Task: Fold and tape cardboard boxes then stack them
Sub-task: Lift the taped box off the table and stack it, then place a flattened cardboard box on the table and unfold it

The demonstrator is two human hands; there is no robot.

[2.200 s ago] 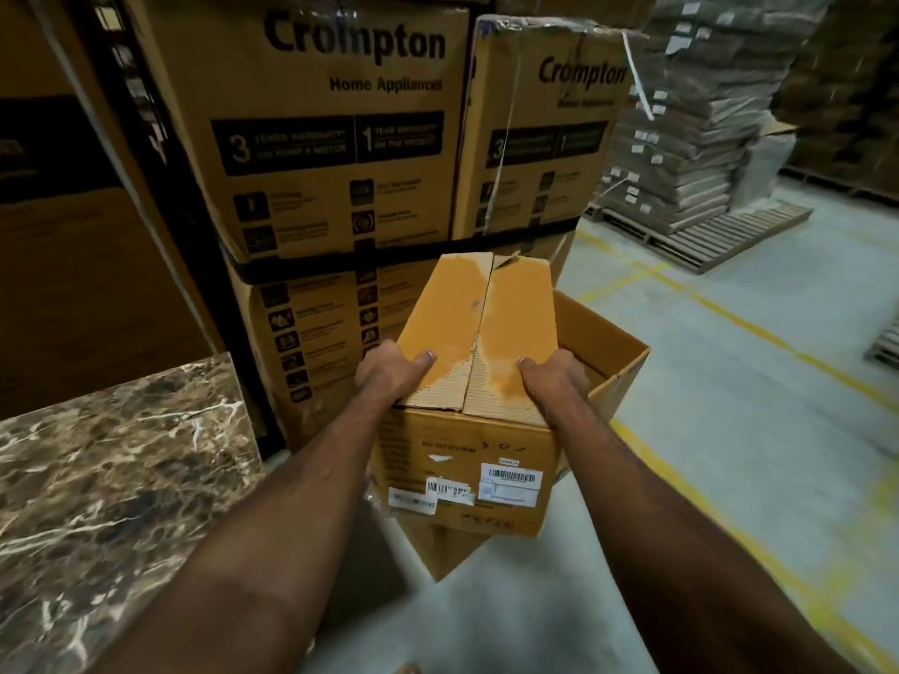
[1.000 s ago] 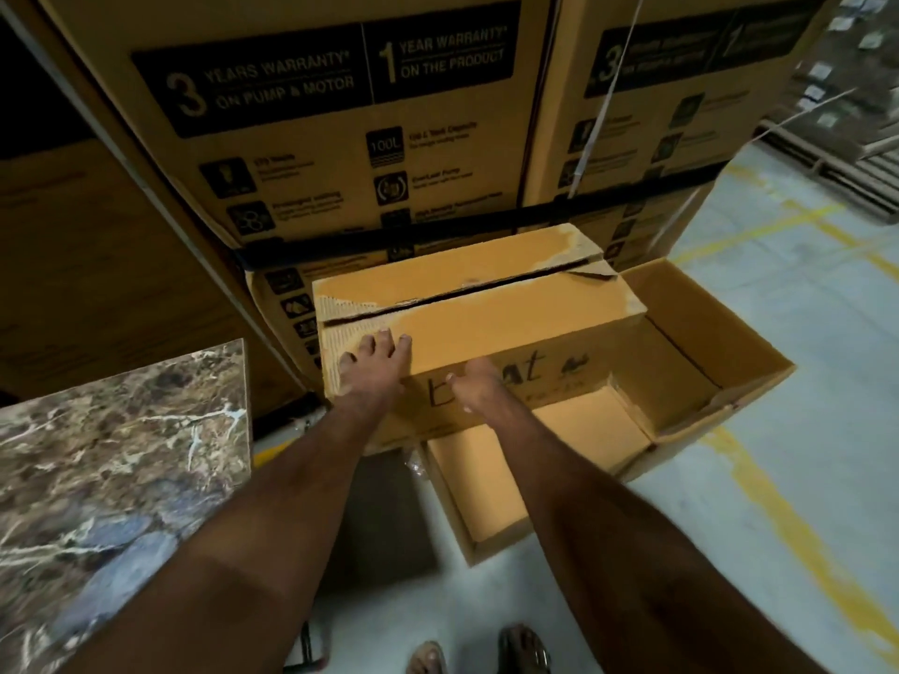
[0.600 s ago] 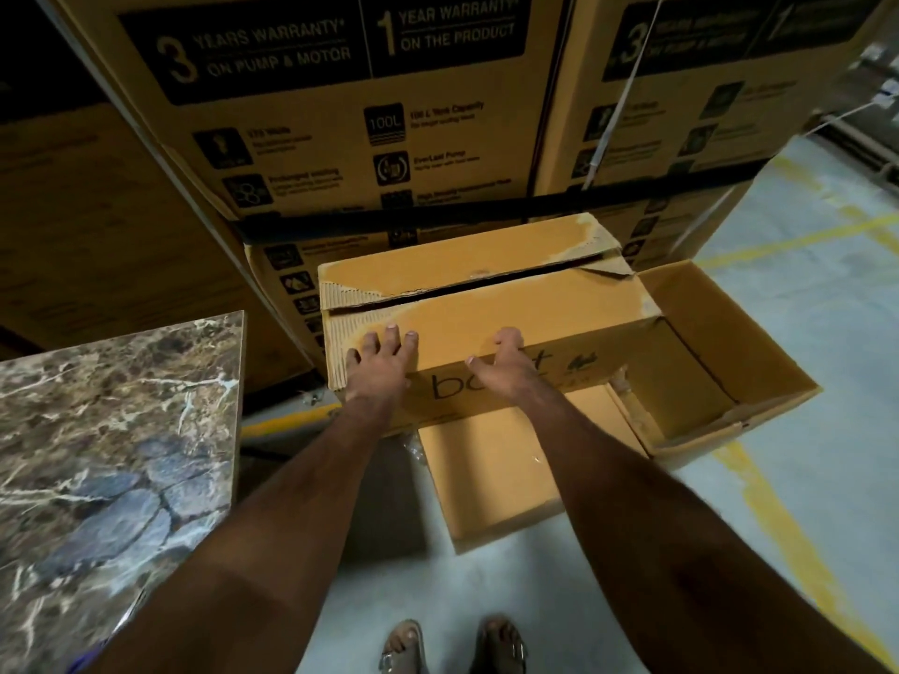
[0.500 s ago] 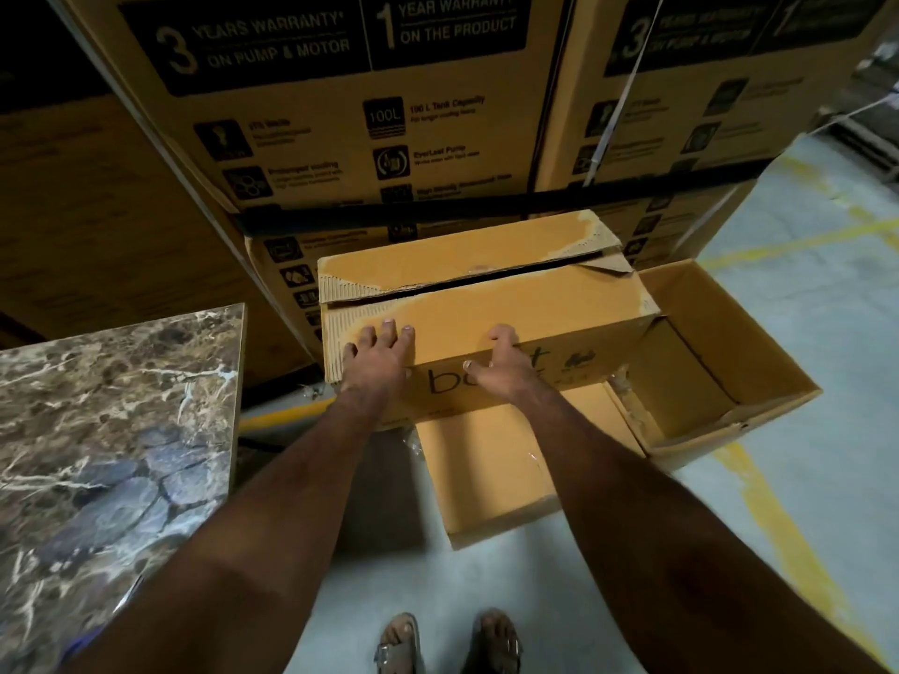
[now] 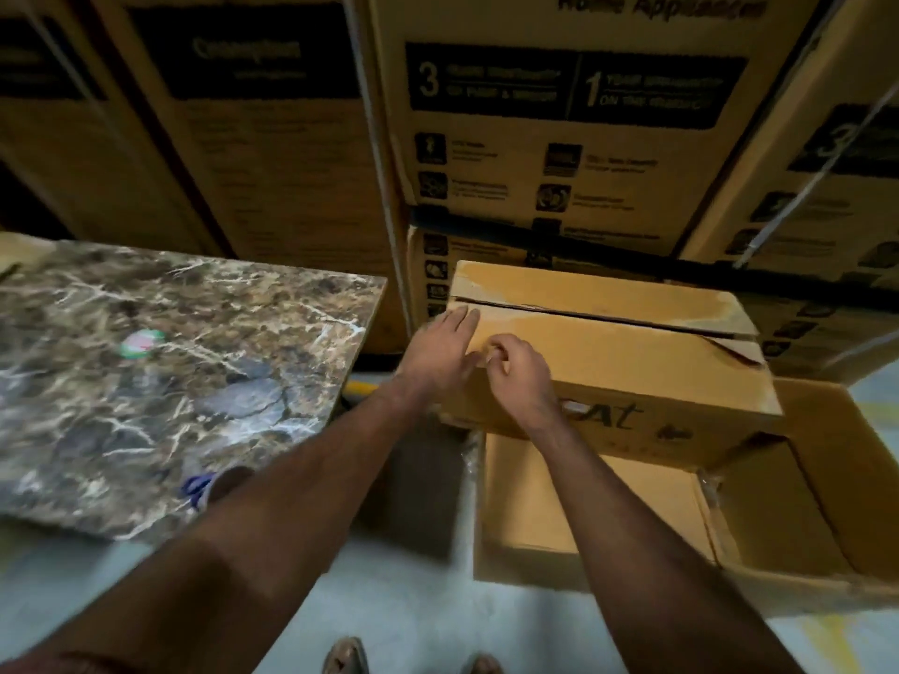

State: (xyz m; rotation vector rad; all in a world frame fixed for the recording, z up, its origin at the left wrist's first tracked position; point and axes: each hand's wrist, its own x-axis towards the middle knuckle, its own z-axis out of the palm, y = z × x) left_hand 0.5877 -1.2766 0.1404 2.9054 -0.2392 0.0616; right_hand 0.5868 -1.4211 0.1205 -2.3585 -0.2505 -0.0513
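A closed tan cardboard box [image 5: 632, 362] with two top flaps meeting at a seam sits across the back of a larger open box [image 5: 827, 518] on the floor. My left hand [image 5: 440, 350] lies flat with straight fingers on the closed box's near left corner. My right hand [image 5: 518, 372] is just beside it on the box's top, fingers curled. Whether the right hand pinches anything is blurred.
A marble-patterned table top [image 5: 170, 372] stands to the left, with a small red-green-white object [image 5: 141, 343] and a blue-marked item [image 5: 199, 486] near its front edge. Tall printed appliance cartons [image 5: 559, 138] rise close behind. Grey floor and my sandalled feet [image 5: 348, 656] lie below.
My view has swung left, bringing more of the table in. My right hand slid left along the box toward my left hand and curled its fingers.
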